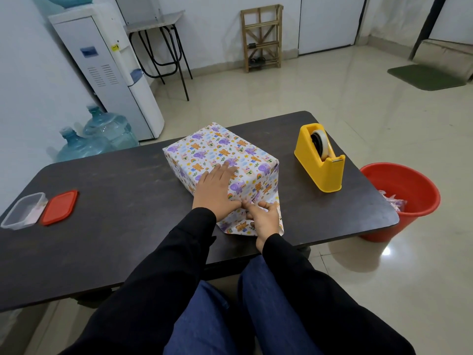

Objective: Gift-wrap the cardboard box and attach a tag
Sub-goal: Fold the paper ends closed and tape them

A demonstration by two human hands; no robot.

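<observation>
1. The cardboard box is sitting near the middle of the dark table, turned at an angle to the table's edges. It is covered in white wrapping paper printed with purple elephants and orange bears.
2. The left hand is lying flat on the box's top near its near edge. Its fingers are straight and close together, pressing the paper down and gripping nothing.
3. The right hand is working at the near end of the box, its fingers curled and its thumb and fingertips pinching a fold of paper. The loose flap is spreading onto the table toward the person.
4. The two hands are meeting at the box's near corner and covering it, so how the folds lie there cannot be told.
5. A yellow tape dispenser with a roll of clear tape is standing to the right of the box, apart from it.
6. A red bucket is standing on the floor past the table's right end, with paper scraps showing inside.
7. Near the table's left end a clear plastic container is sitting open, something pale inside it, and its red lid is lying flat just beside it.
8. Beyond the table a white water dispenser is standing against the wall with two blue water bottles on the floor beside it. A wooden rack is leaning at the far wall.
</observation>
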